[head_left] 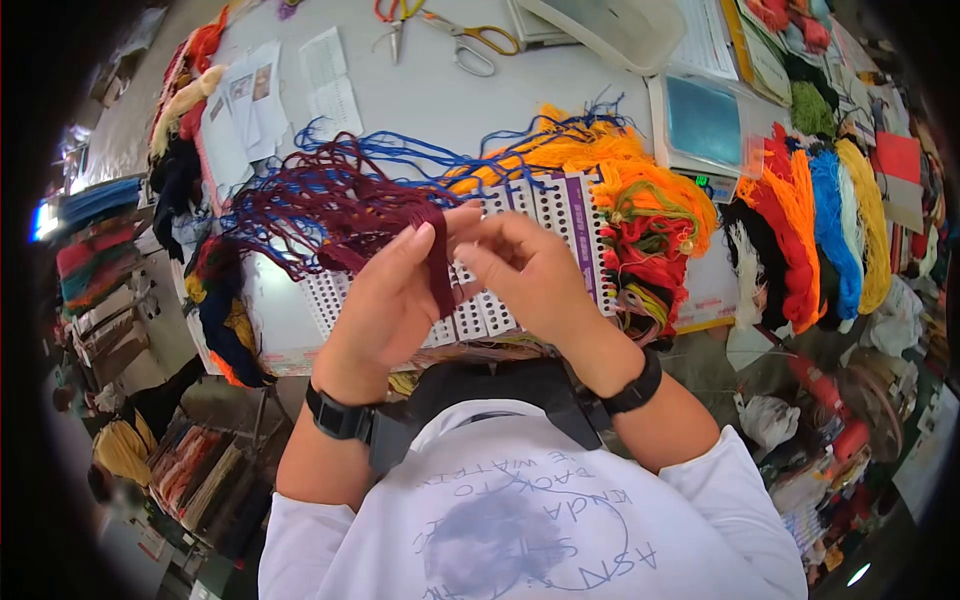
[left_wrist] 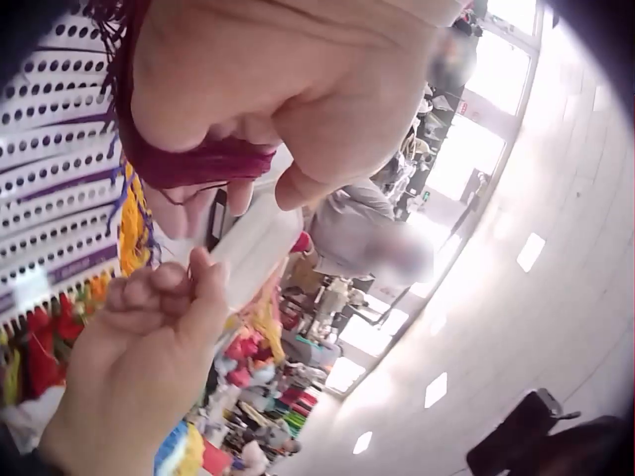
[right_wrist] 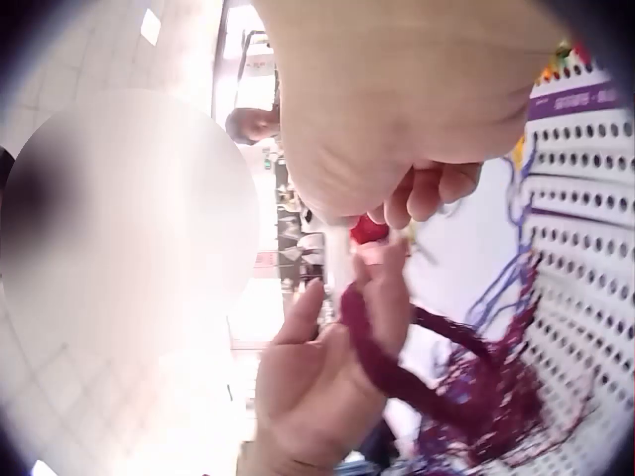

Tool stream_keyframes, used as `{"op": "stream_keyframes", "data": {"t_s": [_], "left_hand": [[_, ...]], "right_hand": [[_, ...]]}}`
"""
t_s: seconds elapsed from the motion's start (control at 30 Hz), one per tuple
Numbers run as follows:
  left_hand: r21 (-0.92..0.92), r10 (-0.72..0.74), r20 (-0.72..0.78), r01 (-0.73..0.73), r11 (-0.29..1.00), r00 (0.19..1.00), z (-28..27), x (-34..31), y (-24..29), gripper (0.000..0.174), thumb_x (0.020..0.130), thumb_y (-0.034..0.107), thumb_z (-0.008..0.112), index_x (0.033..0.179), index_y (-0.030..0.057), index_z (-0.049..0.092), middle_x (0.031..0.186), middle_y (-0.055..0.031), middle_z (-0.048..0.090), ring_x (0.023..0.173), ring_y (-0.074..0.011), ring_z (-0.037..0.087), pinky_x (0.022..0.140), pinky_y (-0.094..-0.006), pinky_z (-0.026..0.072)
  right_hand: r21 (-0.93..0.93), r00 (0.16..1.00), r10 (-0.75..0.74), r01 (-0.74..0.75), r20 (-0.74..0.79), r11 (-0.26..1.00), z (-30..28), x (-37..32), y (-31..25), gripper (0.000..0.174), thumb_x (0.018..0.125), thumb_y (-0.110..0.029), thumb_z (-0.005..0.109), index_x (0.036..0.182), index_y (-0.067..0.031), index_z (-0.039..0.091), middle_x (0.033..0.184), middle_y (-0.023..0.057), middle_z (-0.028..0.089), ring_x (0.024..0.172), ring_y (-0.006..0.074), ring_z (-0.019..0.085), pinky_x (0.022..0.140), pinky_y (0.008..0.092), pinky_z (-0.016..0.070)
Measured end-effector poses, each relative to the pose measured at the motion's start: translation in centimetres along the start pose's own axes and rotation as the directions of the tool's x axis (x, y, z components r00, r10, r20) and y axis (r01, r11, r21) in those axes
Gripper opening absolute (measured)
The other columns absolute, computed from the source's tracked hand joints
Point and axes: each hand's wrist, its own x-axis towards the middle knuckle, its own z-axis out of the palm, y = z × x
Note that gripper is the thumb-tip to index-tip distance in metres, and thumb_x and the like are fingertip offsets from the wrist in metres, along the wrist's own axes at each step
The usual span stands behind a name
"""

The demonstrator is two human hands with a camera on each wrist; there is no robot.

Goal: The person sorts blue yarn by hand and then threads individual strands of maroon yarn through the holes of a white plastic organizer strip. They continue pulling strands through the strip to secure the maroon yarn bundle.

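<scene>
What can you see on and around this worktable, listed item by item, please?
maroon yarn: one bundle, dark red, held between both hands
perforated card: one, white, on table under hands
orange yarn: one heap, orange, card's far end
blue strands: several, blue, across table
scissors: two pairs, metal, far edge
scale: one, white, right of card
skeins: several, black, red, orange, blue, yellow, hanging right
papers: several, white, far left
table: one, grey
left hand: one, grips the yarn
right hand: one, pinches its top

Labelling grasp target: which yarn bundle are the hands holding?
The maroon yarn bundle, held between left hand and right hand; the orange bundle lies untouched on the table.
</scene>
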Motion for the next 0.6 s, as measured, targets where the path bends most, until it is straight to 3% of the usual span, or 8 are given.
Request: {"op": "stream_keyframes", "data": {"t_s": [0.07, 0.1, 0.2, 0.23, 0.43, 0.53, 0.6], "left_hand": [[0.008, 0.027, 0.103, -0.028, 1.000, 0.994, 0.0, -1.7, 0.6, 0.041, 0.098, 0.027, 0.039, 0.125, -0.0017, 0.050, 0.129, -0.0082, 0.051, 0.117, -0.0207, 0.049, 0.095, -0.0358, 0.0420], [0.101, 0.070, 0.089, -0.079, 0.992, 0.994, 0.0, -2.5, 0.9, 0.044, 0.098, 0.031, 0.036, 0.124, -0.0010, 0.050, 0.137, -0.0136, 0.043, 0.120, -0.0241, 0.048, 0.099, -0.0401, 0.0397], [0.075, 0.087, 0.128, -0.097, 0.992, 0.988, -1.4, -4.2, 2.1, 0.043, 0.097, 0.031, 0.036, 0.121, -0.0008, 0.053, 0.139, -0.0153, 0.041, 0.120, -0.0253, 0.048, 0.101, -0.0404, 0.0385], [0.069, 0.105, 0.129, -0.114, 0.991, 0.986, -1.7, -4.8, 2.6, 0.043, 0.097, 0.031, 0.036, 0.121, -0.0008, 0.053, 0.139, -0.0153, 0.041, 0.120, -0.0253, 0.048, 0.101, -0.0404, 0.0385], [-0.120, 0.144, 0.187, -0.123, 0.985, 0.972, -2.7, -9.4, 4.0, 0.042, 0.096, 0.031, 0.038, 0.119, 0.0000, 0.054, 0.138, -0.0161, 0.043, 0.122, -0.0269, 0.047, 0.100, -0.0408, 0.0387], [-0.118, 0.175, 0.185, -0.155, 0.981, 0.967, -2.5, -11.4, 4.6, 0.039, 0.095, 0.029, 0.041, 0.119, 0.0001, 0.054, 0.136, -0.0154, 0.044, 0.114, -0.0236, 0.052, 0.095, -0.0372, 0.0419], [0.004, 0.220, 0.276, -0.230, 0.973, 0.936, -3.1, -12.2, 4.6, 0.038, 0.095, 0.025, 0.044, 0.121, -0.0004, 0.053, 0.135, -0.0147, 0.045, 0.103, -0.0191, 0.055, 0.088, -0.0338, 0.0444]], "right_hand": [[-0.099, 0.973, 0.027, -0.004, 0.228, 0.995, 1.4, -0.8, -1.0, 0.017, 0.081, -0.014, 0.068, 0.092, -0.0020, 0.064, 0.080, 0.0034, 0.059, 0.065, 0.0090, 0.051, 0.058, 0.0262, 0.0420], [-0.110, 0.967, 0.093, -0.069, 0.236, 0.992, 2.2, -1.2, -1.8, 0.015, 0.080, -0.013, 0.067, 0.089, -0.0008, 0.065, 0.083, 0.0040, 0.059, 0.068, 0.0086, 0.051, 0.062, 0.0247, 0.0416], [-0.181, 0.953, 0.128, -0.080, 0.273, 0.980, 4.0, -1.8, -3.0, 0.009, 0.084, -0.006, 0.064, 0.090, 0.0005, 0.064, 0.089, 0.0020, 0.060, 0.077, 0.0087, 0.055, 0.070, 0.0232, 0.0437], [-0.105, 0.962, 0.056, -0.029, 0.268, 0.994, 4.7, -2.1, -2.6, 0.012, 0.081, -0.012, 0.067, 0.082, 0.0002, 0.065, 0.082, 0.0026, 0.059, 0.067, 0.0083, 0.050, 0.062, 0.0240, 0.0408], [-0.077, 0.925, 0.050, -0.023, 0.377, 0.997, 7.6, -4.0, -4.7, 0.011, 0.084, -0.011, 0.063, 0.083, 0.0000, 0.062, 0.083, 0.0015, 0.060, 0.069, 0.0078, 0.051, 0.065, 0.0241, 0.0423], [-0.009, 0.912, 0.063, -0.065, 0.405, 0.998, 8.9, -5.3, -6.0, 0.009, 0.087, -0.008, 0.058, 0.089, 0.0013, 0.059, 0.085, 0.0030, 0.061, 0.074, 0.0093, 0.055, 0.069, 0.0254, 0.0455], [0.024, 0.908, 0.095, -0.114, 0.409, 0.993, 9.4, -5.8, -6.7, 0.009, 0.089, -0.006, 0.056, 0.092, 0.0021, 0.057, 0.088, 0.0044, 0.062, 0.077, 0.0103, 0.056, 0.072, 0.0261, 0.0472]]}}
